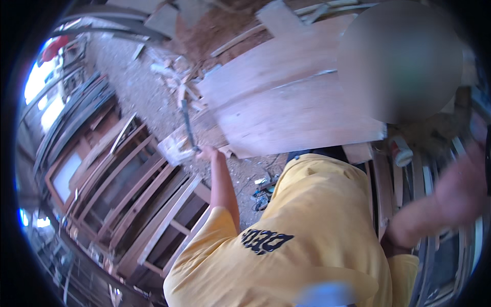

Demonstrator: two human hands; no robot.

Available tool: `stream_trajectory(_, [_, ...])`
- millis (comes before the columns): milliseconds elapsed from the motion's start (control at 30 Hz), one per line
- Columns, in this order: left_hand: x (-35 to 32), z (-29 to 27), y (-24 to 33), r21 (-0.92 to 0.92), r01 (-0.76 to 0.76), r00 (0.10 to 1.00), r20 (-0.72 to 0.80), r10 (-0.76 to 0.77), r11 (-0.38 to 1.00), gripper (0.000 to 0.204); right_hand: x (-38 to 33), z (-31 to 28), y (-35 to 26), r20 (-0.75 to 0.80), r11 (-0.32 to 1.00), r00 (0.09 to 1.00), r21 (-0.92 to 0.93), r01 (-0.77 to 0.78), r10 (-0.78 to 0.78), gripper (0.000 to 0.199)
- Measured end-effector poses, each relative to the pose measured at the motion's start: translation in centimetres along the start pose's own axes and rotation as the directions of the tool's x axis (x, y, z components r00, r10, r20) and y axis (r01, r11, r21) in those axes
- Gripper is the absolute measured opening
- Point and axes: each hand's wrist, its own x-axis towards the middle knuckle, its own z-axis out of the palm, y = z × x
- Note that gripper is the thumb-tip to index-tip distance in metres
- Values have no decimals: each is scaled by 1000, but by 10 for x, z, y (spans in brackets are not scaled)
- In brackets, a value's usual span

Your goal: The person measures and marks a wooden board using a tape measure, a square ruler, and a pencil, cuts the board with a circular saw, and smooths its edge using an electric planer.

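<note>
Neither of my hands shows in the head view. A person in a yellow shirt (317, 230) fills the lower middle, bent close in front of me. This person's outstretched hand (207, 152) grips a long dark tool (187, 125) over scraps of wood. A second forearm and hand (455, 197), heavily blurred, reaches to the right; it appears to come out of the same yellow sleeve (404, 266). Whether that hand holds anything cannot be told.
Wide pale wooden boards (291, 102) lie above the person. Several wooden frames (138, 204) are stacked at the left. Sawdust and offcuts (174, 71) cover the gravel ground. A small white container (402, 152) stands among planks at the right.
</note>
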Motion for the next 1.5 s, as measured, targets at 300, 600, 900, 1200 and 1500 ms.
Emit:
stream_trajectory(300, [-228, 23, 109, -491, -696, 75, 677, 732, 525, 33, -65, 59, 16, 709, 861, 685, -444, 247, 168, 67])
stream_trajectory(600, [-411, 27, 136, -622, -556, -393, 781, 485, 552, 49, -70, -30, 111, 635, 755, 491, -236, -612, 596, 30])
stream_trajectory(900, [-376, 10, 57, -425, -883, -185, 704, 686, 198, 68, 21, -144, 374, -53, 653, 665, 263, -710, 745, 22])
stream_trajectory(1200, [-339, -92, -72, 350, -610, 741, 570, 355, 711, 95, 53, -93, 384, 174, 904, 952, -394, -168, 253, 42])
stream_trajectory(1500, [-314, -55, -106, -275, 721, 559, 773, -300, 635, 81, -46, 170, 286, 832, 767, 349, -134, -627, 431, 78])
